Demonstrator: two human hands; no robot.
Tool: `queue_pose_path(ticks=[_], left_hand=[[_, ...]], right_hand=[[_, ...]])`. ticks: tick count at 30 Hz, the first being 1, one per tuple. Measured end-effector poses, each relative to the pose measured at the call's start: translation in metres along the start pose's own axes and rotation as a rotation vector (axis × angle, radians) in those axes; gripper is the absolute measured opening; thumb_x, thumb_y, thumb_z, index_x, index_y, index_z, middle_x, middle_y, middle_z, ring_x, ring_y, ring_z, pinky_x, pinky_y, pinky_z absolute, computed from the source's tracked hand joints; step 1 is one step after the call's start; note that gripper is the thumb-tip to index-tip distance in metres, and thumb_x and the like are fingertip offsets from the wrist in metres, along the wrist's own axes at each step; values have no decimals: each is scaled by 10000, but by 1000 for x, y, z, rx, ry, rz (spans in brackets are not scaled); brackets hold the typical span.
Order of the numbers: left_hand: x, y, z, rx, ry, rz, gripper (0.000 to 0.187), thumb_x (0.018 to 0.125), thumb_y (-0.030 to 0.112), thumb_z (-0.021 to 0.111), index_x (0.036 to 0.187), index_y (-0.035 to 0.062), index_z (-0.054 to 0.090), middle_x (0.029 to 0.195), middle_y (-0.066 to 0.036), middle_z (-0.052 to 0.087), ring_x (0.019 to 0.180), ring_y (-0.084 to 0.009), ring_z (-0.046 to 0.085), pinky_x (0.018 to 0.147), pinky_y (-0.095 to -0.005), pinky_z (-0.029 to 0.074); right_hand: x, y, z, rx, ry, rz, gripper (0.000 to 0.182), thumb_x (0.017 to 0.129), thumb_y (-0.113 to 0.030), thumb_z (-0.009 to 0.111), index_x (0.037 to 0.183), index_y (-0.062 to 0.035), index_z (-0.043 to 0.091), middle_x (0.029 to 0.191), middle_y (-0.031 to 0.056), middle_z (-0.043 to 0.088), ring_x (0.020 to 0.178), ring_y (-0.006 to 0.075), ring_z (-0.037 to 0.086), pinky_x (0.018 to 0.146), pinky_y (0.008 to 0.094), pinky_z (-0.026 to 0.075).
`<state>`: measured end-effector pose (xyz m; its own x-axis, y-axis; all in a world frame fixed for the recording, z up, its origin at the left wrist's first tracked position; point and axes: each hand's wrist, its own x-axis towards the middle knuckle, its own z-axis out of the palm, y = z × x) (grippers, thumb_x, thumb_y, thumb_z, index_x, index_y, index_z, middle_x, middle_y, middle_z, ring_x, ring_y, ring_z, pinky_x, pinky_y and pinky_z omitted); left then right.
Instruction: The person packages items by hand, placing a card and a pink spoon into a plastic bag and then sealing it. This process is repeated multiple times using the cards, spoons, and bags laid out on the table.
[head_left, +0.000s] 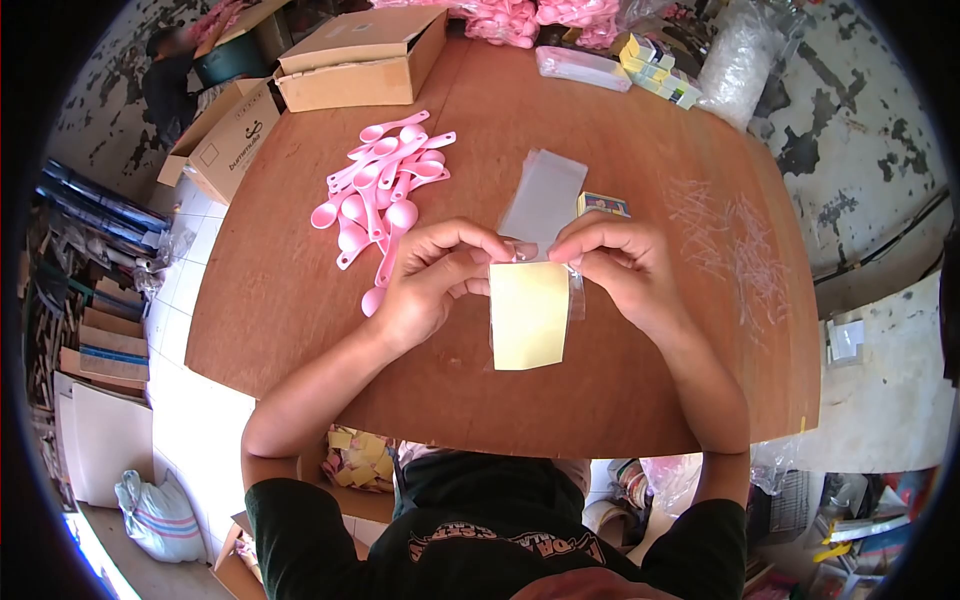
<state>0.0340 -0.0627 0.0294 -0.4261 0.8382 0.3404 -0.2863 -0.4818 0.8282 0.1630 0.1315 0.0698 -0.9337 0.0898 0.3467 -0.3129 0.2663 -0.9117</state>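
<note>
Between both hands hangs a clear plastic bag with a pale yellow card in it. My left hand pinches the bag's top left corner between thumb and fingers. At the top right corner, my right hand pinches the film the same way. Just beyond the fingers lies a stack of clear bags, with a small printed box to its right. A heap of pink plastic spoons lies to the left, its nearest spoons partly behind my left hand.
Thin clear strips are scattered on the table's right side. Along the far edge stand a cardboard box, a clear pack and small yellow boxes. Another person is at the far left.
</note>
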Motion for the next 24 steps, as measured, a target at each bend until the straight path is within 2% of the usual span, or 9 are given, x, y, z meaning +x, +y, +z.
queue_pose_path(ticks=[2, 6, 8, 9, 11, 15, 17, 21, 24], left_hand=[[-1, -1, 0, -29, 22, -22, 175, 969, 77, 461, 989, -33, 596, 1056, -151, 641, 961, -226, 660, 828, -371, 562], [-1, 0, 1, -10, 16, -42, 145, 954, 102, 523, 966, -23, 595, 1042, -137, 646, 934, -200, 658, 820, -364, 556], [-1, -2, 2, 245, 16, 50, 71, 910, 46, 602, 953, -10, 592, 1024, -115, 650, 916, -166, 647, 801, -334, 552], [0, -2, 0, 247, 15, 50, 71, 910, 46, 602, 953, -10, 592, 1024, -115, 650, 916, -166, 647, 801, -334, 552], [1, -3, -4, 324, 29, 4, 122, 857, -31, 660, 954, 8, 598, 1109, -138, 654, 1025, -194, 640, 804, -309, 560], [6, 6, 0, 247, -23, -21, 240, 817, -76, 682, 1013, 11, 574, 1171, -152, 627, 1038, -203, 636, 827, -305, 562], [7, 13, 3, 246, -41, -36, 322, 795, -97, 689, 1062, 12, 546, 1230, -157, 594, 1042, -212, 633, 848, -310, 561], [6, 26, 6, 315, -46, -62, 358, 782, -105, 695, 1082, 9, 535, 1245, -163, 581, 1048, -216, 629, 837, -316, 563], [-11, 63, 1, 592, -168, -208, 379, 767, -132, 685, 1099, 16, 575, 1208, -125, 600, 1021, -171, 632, 799, -272, 558]], right_hand=[[-1, 0, 0, 47, -13, 1, 161, 844, 100, 531, 901, 60, 676, 918, 89, 671, 837, 108, 622, 719, 235, 488], [-2, 3, -2, 145, -29, -29, 112, 869, 56, 566, 910, 53, 671, 909, 92, 668, 816, 103, 626, 695, 225, 483], [-2, 0, 4, 140, 0, 26, 56, 866, 9, 640, 904, 38, 669, 891, 82, 661, 786, 95, 628, 691, 222, 492], [-1, -1, 5, 140, 1, 24, 56, 866, 9, 640, 904, 38, 669, 891, 82, 661, 786, 95, 628, 691, 222, 492], [-1, -2, 6, 3, -8, 4, 105, 830, -1, 706, 910, 38, 650, 912, 62, 650, 757, 86, 627, 699, 224, 507], [-3, 0, 6, 66, -18, 42, 227, 788, 38, 731, 977, 41, 606, 937, 48, 629, 796, 88, 629, 739, 236, 518], [-4, -1, 5, 140, -86, -2, 335, 777, 51, 733, 1058, 42, 552, 976, 56, 604, 847, 92, 624, 759, 241, 515], [-5, -5, 5, 141, -103, -77, 366, 786, 36, 729, 1093, 34, 530, 1001, 67, 584, 881, 90, 615, 768, 243, 509], [-8, -20, -3, 161, -53, -103, 330, 808, 13, 715, 1087, 32, 540, 1027, 69, 570, 862, 79, 607, 749, 224, 498]])
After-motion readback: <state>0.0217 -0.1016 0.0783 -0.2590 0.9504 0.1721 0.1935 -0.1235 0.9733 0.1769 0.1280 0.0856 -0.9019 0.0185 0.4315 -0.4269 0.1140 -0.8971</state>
